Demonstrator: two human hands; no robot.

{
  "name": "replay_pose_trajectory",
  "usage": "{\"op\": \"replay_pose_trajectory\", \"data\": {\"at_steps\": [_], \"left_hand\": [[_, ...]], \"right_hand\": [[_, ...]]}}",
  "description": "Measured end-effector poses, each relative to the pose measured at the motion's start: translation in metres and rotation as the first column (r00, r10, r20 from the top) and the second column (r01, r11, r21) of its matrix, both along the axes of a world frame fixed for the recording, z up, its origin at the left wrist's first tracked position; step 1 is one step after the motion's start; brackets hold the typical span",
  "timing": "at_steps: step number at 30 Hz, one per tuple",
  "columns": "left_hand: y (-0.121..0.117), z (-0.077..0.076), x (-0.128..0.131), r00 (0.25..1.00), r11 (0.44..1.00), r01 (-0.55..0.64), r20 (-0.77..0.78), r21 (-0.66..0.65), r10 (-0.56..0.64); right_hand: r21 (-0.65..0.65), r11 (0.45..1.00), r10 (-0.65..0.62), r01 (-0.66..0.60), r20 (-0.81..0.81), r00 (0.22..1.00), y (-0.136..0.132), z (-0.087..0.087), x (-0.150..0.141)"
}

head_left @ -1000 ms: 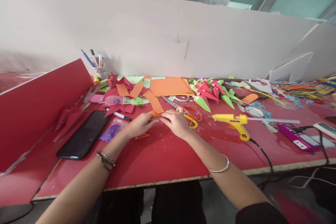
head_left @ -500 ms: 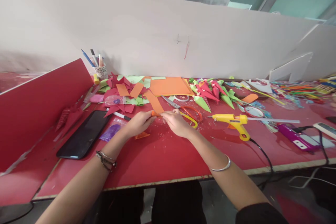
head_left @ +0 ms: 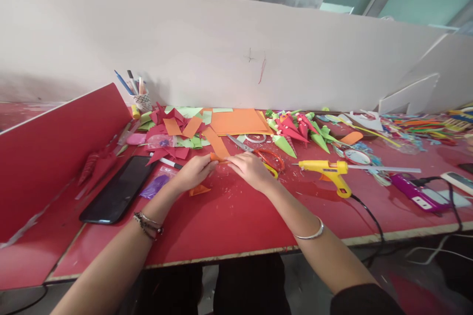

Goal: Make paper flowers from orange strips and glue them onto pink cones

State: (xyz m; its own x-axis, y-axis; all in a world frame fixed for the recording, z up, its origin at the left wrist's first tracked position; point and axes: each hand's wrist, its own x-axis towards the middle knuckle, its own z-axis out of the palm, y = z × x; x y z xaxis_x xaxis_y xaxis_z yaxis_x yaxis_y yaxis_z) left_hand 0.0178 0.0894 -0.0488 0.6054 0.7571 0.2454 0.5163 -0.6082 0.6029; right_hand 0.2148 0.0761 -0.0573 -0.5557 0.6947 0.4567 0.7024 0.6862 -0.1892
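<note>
An orange paper strip (head_left: pixel 216 143) stretches away from me over the red table, its near end folded or rolled between my fingers. My left hand (head_left: pixel 195 171) pinches the left side of that end. My right hand (head_left: pixel 249 170) presses on its right side, fingers together. How the paper is bent under the fingertips is partly hidden. Just beyond my right hand lie scissors (head_left: pixel 271 158) with orange and yellow handles. A small folded orange piece (head_left: pixel 199 190) rests below my left hand.
A yellow glue gun (head_left: pixel 328 172) lies to the right, its cord running off the table edge. Red and green paper cones (head_left: pixel 295 130) are heaped behind. A phone (head_left: pixel 118 189) and a purple packet (head_left: pixel 157 184) lie left. Orange sheets (head_left: pixel 236 122) sit at the back.
My right hand's fingers have shifted slightly, lying flatter across the orange paper's near end. My left hand has moved slightly left, still holding it.
</note>
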Motion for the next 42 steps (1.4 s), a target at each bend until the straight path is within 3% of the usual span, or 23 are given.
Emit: {"op": "replay_pose_trajectory", "data": {"at_steps": [4, 7, 11, 14, 20, 26, 29, 34, 36, 37, 39, 42], "left_hand": [[-0.002, 0.003, 0.002, 0.998, 0.997, -0.029, 0.057, -0.069, 0.033], [-0.006, 0.008, 0.004, 0.992, 0.979, -0.019, 0.121, -0.201, 0.044], [-0.008, 0.012, 0.005, 0.980, 0.910, 0.017, 0.186, -0.414, 0.067], [-0.008, 0.011, 0.004, 0.975, 0.879, 0.034, 0.210, -0.476, 0.076], [-0.006, 0.005, 0.005, 0.983, 0.950, 0.026, 0.178, -0.311, 0.031], [-0.003, 0.002, 0.003, 0.996, 0.993, 0.084, -0.020, -0.079, -0.086], [-0.001, 0.003, 0.001, 0.980, 0.992, 0.108, -0.177, 0.066, -0.094], [-0.004, 0.007, 0.004, 0.953, 0.959, 0.195, -0.271, 0.203, -0.137], [-0.006, 0.009, 0.006, 0.946, 0.962, 0.189, -0.299, 0.196, -0.125], [-0.006, 0.009, 0.007, 0.946, 0.970, 0.161, -0.309, 0.184, -0.099], [-0.006, 0.008, 0.007, 0.954, 0.989, 0.054, -0.298, 0.141, -0.010], [-0.006, 0.008, 0.006, 0.976, 0.995, -0.097, -0.197, -0.030, 0.089]], "right_hand": [[0.164, 0.985, -0.074, 0.045, 0.173, 0.982, 0.000, 0.000, -0.001], [0.239, 0.971, -0.077, 0.017, 0.243, 0.967, -0.004, 0.003, -0.004], [0.281, 0.960, -0.100, 0.017, 0.284, 0.954, -0.007, 0.005, -0.009], [0.264, 0.963, -0.127, 0.054, 0.265, 0.956, -0.008, 0.005, -0.012], [0.114, 0.991, -0.099, 0.073, 0.241, 0.965, -0.006, 0.004, -0.009], [-0.166, 0.985, -0.032, 0.055, 0.135, 0.990, -0.009, 0.006, -0.003], [-0.386, 0.920, 0.066, -0.061, 0.000, 0.998, -0.009, 0.012, 0.002], [-0.719, 0.649, 0.149, -0.247, -0.198, 0.969, -0.007, 0.021, 0.010], [-0.748, 0.608, 0.155, -0.265, -0.216, 0.964, -0.006, 0.021, 0.012], [-0.732, 0.631, 0.150, -0.257, -0.209, 0.966, -0.006, 0.019, 0.011], [-0.634, 0.747, 0.120, -0.201, -0.169, 0.978, -0.006, 0.014, 0.008], [-0.341, 0.938, 0.050, -0.066, -0.058, 0.997, -0.005, 0.005, -0.001]]}}
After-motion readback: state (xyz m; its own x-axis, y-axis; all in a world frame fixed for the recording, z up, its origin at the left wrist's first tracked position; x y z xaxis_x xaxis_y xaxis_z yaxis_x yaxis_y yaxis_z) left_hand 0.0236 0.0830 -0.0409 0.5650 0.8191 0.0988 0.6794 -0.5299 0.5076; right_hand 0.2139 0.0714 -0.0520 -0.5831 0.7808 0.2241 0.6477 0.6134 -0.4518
